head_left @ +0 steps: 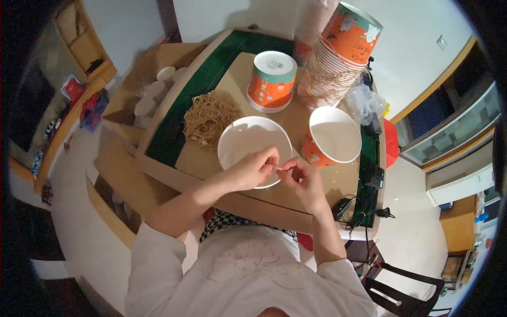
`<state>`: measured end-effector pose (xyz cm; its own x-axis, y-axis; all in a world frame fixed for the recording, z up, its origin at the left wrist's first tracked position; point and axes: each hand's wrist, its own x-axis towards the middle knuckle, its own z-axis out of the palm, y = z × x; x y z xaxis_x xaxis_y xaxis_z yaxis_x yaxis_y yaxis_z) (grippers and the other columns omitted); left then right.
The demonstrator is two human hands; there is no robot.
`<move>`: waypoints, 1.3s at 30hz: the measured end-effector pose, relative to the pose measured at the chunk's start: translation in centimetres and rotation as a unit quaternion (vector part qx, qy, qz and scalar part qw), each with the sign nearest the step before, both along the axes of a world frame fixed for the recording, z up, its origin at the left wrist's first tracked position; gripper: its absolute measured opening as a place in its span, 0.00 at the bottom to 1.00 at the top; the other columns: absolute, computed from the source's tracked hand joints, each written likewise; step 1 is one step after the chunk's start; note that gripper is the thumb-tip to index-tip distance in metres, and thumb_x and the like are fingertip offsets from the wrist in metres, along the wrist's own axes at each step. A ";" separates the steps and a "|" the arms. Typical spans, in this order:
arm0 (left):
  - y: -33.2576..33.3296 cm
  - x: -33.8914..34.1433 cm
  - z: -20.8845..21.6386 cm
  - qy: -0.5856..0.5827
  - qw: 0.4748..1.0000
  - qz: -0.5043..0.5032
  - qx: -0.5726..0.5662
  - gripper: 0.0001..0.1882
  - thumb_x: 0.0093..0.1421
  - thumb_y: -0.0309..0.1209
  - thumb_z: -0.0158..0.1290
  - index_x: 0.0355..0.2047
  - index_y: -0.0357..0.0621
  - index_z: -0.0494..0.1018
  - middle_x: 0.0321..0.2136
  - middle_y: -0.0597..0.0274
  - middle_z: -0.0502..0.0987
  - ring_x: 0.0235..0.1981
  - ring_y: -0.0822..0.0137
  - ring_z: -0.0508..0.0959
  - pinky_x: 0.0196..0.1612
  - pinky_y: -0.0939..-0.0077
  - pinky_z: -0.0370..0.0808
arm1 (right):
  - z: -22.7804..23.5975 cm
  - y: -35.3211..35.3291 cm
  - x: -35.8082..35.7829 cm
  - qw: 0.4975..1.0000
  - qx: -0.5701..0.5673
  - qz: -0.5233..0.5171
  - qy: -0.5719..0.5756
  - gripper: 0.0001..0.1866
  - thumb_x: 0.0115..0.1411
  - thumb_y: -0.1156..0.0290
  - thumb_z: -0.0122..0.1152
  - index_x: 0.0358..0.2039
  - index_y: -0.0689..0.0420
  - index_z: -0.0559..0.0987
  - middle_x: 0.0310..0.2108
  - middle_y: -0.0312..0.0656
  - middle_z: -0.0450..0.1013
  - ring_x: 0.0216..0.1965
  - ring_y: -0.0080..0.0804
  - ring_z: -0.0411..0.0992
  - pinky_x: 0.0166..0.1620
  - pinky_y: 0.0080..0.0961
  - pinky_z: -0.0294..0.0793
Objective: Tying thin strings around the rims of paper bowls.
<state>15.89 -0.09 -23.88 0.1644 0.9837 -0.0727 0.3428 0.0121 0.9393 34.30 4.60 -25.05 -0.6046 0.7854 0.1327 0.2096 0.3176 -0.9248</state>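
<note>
Both hands meet over the near right rim of a white paper bucket [237,138], whose open mouth faces up. My left hand [256,168] is closed, thumb and fingers pinched together above the bucket's mouth. Just right of it, my right hand [305,182] is closed in a pinch too, its fingertips almost touching the left ones. A small pale bit shows between the fingertips, too small to name. Beyond my left hand lies a tangled heap of tan cords [211,117]. To the right stands another open paper bucket [336,137], orange outside and white inside.
An upside-down orange and green bucket [272,79] stands at the back of the cardboard-covered table [211,164]. Tall stacks of nested buckets [330,74] rise at the back right, near a clear plastic bag [365,103]. Black adapters [375,177] line the right edge. An open carton [119,100] stands left.
</note>
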 end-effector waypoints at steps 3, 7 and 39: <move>-0.3 0.2 -1.0 0.016 0.985 0.014 0.172 0.03 0.55 0.20 0.47 0.30 0.40 0.65 0.19 0.59 0.70 0.18 0.67 0.70 0.25 0.71 0.68 | -0.7 -0.3 -0.2 0.999 -0.015 -0.020 0.027 0.04 0.55 0.77 0.60 0.32 0.60 0.75 0.23 0.32 0.73 0.21 0.13 0.65 0.25 0.14 0.65; -0.7 0.1 0.3 0.052 0.988 -0.017 0.141 0.02 0.53 0.21 0.49 0.26 0.40 0.67 0.18 0.58 0.71 0.19 0.66 0.72 0.26 0.70 0.69 | -1.1 -0.5 -0.6 0.992 -0.010 -0.065 0.107 0.05 0.55 0.80 0.58 0.33 0.60 0.75 0.26 0.34 0.74 0.21 0.13 0.65 0.25 0.13 0.65; -0.6 0.4 0.8 0.281 0.901 -0.047 0.326 0.04 0.53 0.28 0.53 0.28 0.42 0.71 0.27 0.59 0.69 0.25 0.58 0.75 0.27 0.65 0.73 | -1.8 0.3 -0.9 0.993 -0.053 -0.055 0.095 0.03 0.57 0.78 0.57 0.33 0.62 0.77 0.24 0.35 0.73 0.23 0.15 0.66 0.28 0.15 0.66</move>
<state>16.31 -0.65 -23.05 0.3661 0.8314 0.4179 0.7382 -0.5329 0.4135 33.41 4.91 -26.87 -0.4869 0.8604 0.1505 0.0553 0.2023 -0.9778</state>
